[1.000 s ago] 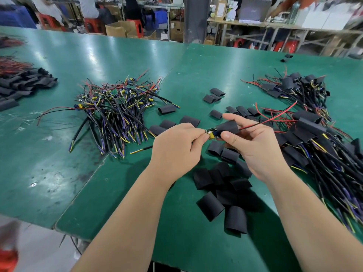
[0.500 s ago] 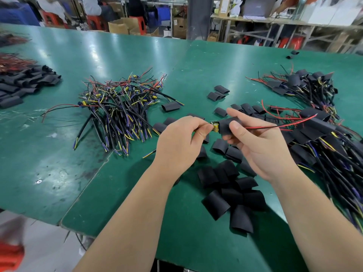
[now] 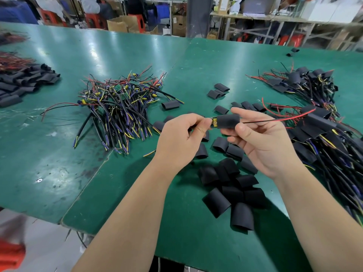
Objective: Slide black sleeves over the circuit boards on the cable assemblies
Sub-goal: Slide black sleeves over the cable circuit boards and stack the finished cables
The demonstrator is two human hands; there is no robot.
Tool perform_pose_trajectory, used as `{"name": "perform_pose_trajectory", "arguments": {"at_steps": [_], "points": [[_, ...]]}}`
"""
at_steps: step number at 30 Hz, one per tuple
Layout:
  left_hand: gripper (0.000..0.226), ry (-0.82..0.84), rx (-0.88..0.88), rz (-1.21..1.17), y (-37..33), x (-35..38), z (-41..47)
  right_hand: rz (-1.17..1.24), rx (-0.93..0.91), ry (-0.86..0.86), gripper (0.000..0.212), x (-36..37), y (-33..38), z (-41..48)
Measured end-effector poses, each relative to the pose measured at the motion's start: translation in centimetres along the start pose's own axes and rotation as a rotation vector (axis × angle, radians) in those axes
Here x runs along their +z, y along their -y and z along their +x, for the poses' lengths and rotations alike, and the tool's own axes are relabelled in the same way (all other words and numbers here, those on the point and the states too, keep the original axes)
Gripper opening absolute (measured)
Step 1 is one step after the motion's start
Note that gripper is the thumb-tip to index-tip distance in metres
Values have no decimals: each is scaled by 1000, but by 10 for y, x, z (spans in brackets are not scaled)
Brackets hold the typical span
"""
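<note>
While the left hand (image 3: 181, 138) is pinching the board end (image 3: 213, 122) shut-fingered, the right hand (image 3: 261, 142) is gripping the black sleeve (image 3: 228, 121) half over it, above the tabletop's (image 3: 117, 55) near edge | risk: sleeve snagging on parts, wires (image 3: 279, 119) bending | writing: none readable

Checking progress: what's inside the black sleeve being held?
The black sleeve, pinched by the right hand, shows a yellow board end at its left mouth and red wires exiting right; the middle is covered.
</note>
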State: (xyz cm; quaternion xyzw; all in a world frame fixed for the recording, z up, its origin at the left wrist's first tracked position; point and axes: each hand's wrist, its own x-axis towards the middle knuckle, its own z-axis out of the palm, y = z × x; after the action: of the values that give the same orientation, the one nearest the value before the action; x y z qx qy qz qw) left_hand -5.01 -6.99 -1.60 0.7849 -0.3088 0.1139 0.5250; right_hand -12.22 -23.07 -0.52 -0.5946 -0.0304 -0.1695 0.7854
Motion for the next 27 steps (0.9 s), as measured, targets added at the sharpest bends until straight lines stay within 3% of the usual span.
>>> {"name": "perform_pose_trajectory", "arguments": {"at_steps": [6, 18, 24, 27], "points": [[27, -1, 18, 8, 1, 1, -1, -15, 48, -95, 27, 2, -5, 0], [26, -35, 139, 143, 5, -2, 1, 24, 111, -91, 31, 10, -10, -3], [4, -135, -18, -79, 1, -1, 2, 30, 94, -118, 33, 13, -11, -1], [9, -109, -29, -102, 0, -2, 1, 25, 96, -126, 35, 12, -13, -1]]}}
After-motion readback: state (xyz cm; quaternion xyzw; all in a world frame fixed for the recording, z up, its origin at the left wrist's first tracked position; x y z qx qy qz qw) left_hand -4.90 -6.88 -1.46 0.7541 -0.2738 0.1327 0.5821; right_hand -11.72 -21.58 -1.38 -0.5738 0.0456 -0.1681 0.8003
